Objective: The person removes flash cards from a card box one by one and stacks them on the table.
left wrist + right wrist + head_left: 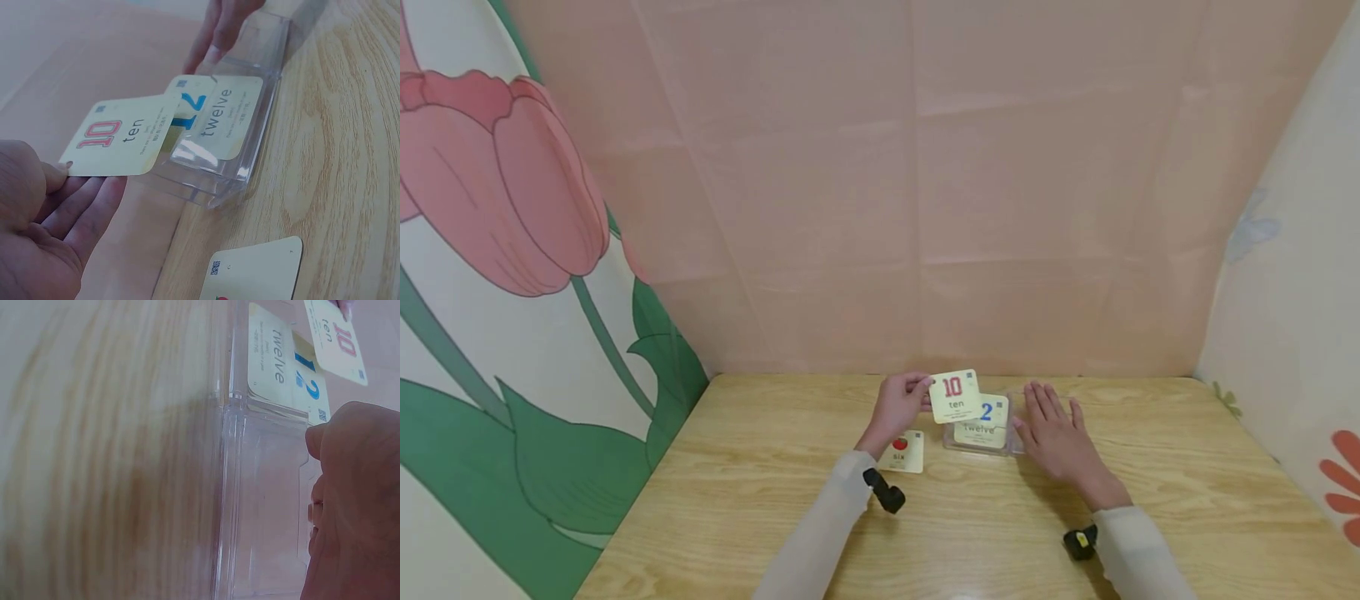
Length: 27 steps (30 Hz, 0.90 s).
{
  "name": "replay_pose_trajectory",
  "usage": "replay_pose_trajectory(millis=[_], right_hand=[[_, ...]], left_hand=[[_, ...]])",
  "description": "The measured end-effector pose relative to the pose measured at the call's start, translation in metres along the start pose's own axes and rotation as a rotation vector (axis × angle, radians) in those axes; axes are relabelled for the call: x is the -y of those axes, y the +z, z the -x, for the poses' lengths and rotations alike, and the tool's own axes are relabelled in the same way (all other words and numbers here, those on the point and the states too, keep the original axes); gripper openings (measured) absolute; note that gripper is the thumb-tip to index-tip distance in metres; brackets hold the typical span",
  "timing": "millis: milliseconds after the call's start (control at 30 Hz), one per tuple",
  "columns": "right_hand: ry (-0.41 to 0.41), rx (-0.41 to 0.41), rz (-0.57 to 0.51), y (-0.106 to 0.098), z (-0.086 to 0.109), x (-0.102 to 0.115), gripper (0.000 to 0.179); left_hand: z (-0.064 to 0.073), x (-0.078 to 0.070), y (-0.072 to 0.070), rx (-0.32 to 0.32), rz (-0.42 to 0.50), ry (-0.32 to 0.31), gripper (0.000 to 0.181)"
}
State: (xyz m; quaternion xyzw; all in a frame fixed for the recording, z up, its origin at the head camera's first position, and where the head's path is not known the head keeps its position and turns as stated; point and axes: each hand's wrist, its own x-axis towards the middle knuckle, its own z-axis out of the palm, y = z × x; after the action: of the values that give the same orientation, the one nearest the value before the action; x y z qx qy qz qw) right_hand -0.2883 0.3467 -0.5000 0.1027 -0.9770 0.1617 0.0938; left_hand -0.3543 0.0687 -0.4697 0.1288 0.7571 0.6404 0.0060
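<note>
My left hand (901, 410) pinches a flashcard (956, 397) marked "10 ten" by its left edge, thumb in front and fingers behind. The card overlaps the upper left of a "12 twelve" flashcard (228, 119), which stands in a clear plastic box (977, 451) on the table. My right hand (1058, 437), its fingers extended, lies over the right part of the box. Seen from the right wrist, that part of the clear box (269, 506) holds no card, and the right hand (362, 494) is beside its edge.
A flashcard (907, 452) reading "six", with a red picture, lies on the wooden table (985, 533) below the left hand, partly covered by the wrist. A pink sheet (917, 208) hangs behind the table. Printed panels, one with a tulip (542, 183), flank both sides.
</note>
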Motion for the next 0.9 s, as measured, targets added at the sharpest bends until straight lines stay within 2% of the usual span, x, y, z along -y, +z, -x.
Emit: replay_pose_trajectory(millis=[133,367,700,900], right_hand=[[0.006,0.016,0.004,0.000,-0.001,0.000,0.072],[-0.002,-0.004,0.009,0.001,-0.002,-0.002,0.070],[-0.001,0.009,0.005,-0.001,-0.001,0.001,0.070],[0.006,0.019,0.011,0.000,0.000,0.000,0.071]], left_hand=[[0.001,0.000,-0.005,-0.004,0.011,-0.017,0.028],[0.001,0.001,-0.013,0.001,0.007,-0.039,0.029],[0.005,0.008,-0.025,0.013,-0.040,-0.011,0.028],[0.009,0.014,-0.033,0.001,-0.049,-0.057,0.027]])
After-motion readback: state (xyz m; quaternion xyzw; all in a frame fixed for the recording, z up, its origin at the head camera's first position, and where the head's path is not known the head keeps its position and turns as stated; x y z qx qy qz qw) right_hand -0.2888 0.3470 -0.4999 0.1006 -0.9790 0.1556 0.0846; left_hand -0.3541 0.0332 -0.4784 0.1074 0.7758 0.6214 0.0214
